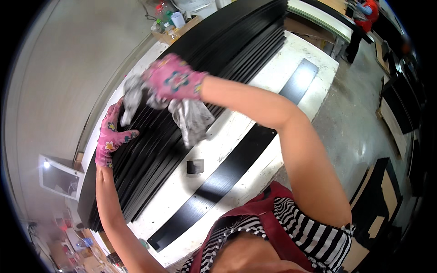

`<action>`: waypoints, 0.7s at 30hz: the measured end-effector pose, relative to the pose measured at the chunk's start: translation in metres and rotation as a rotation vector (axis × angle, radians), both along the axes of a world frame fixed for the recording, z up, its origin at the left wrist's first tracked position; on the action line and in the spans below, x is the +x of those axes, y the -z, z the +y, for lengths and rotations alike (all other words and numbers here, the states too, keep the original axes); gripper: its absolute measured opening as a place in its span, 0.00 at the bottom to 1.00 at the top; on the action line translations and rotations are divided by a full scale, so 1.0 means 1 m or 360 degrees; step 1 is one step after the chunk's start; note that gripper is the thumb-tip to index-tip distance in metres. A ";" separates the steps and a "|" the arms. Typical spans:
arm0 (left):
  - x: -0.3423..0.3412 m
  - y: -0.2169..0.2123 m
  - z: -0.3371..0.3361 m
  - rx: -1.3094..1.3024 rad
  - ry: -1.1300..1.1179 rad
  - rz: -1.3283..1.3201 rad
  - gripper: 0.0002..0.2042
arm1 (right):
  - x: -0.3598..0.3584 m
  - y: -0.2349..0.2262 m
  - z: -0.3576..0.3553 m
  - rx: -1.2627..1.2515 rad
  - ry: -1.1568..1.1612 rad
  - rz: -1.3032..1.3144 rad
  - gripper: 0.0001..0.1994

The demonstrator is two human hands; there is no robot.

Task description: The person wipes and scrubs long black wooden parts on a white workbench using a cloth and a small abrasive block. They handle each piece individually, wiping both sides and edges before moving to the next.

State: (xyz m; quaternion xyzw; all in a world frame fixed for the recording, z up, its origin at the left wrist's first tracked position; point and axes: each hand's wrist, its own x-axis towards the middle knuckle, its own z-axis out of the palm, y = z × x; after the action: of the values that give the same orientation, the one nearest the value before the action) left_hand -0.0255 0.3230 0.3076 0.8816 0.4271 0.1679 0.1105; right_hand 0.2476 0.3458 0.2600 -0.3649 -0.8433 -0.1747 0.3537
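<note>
My right hand point(175, 78), in a pink flowered glove, is closed on a crumpled grey-white rag point(191, 120), smeared by motion. The rag hangs over a long stack of black boards point(150, 141) laid side by side on the white worktable point(314, 48). At the stack's left side my left hand point(110, 139), gloved the same way, rests on the boards with thumb and fingers apart. A single long black board point(214, 184) lies on the table on the near side of the stack. Between the two sits a small dark square piece point(195, 167).
A cardboard box with bottles point(170, 29) stands beyond the table at the upper left. A white-framed screen point(59, 177) is at the left. On the right, black and tan panels point(382, 200) lean near the floor. A person in a red vest point(366, 16) stands far right.
</note>
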 end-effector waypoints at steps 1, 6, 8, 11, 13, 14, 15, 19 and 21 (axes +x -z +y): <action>-0.005 -0.002 -0.002 -0.0023 0.0037 -0.0019 0.49 | 0.015 -0.010 0.005 -0.0234 0.0168 -0.0082 0.18; 0.007 -0.011 -0.007 -0.0023 0.0053 0.0039 0.49 | 0.197 0.015 0.075 -0.0324 0.0152 0.0691 0.10; 0.015 -0.014 -0.007 -0.0086 0.0086 -0.0029 0.48 | 0.276 0.006 0.102 -0.0077 0.1139 -0.0088 0.13; 0.012 -0.017 -0.011 -0.0142 0.0047 -0.0037 0.48 | 0.268 -0.008 0.098 -0.0216 0.1205 0.0385 0.12; 0.006 -0.013 -0.011 -0.0180 0.0016 -0.0004 0.47 | 0.228 0.006 0.083 -0.0005 0.1220 0.0297 0.12; 0.008 -0.013 -0.011 -0.0168 0.0023 0.0001 0.46 | 0.215 0.016 0.084 -0.0052 0.1137 0.0387 0.10; 0.004 -0.012 -0.012 -0.0160 -0.0003 0.0011 0.46 | 0.178 0.012 0.049 0.0424 0.0814 -0.0217 0.08; 0.000 -0.010 -0.003 -0.0100 0.0069 -0.0006 0.43 | 0.071 0.015 -0.011 0.0062 0.0261 0.0275 0.21; -0.002 -0.010 0.000 0.0017 0.0148 -0.0006 0.41 | 0.036 0.027 -0.023 0.0308 -0.0105 0.0434 0.20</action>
State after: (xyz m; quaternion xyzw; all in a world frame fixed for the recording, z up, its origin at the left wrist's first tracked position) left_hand -0.0276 0.3232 0.3177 0.9008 0.3845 0.1664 0.1143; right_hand 0.2840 0.3231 0.2334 -0.3216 -0.7782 -0.1923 0.5039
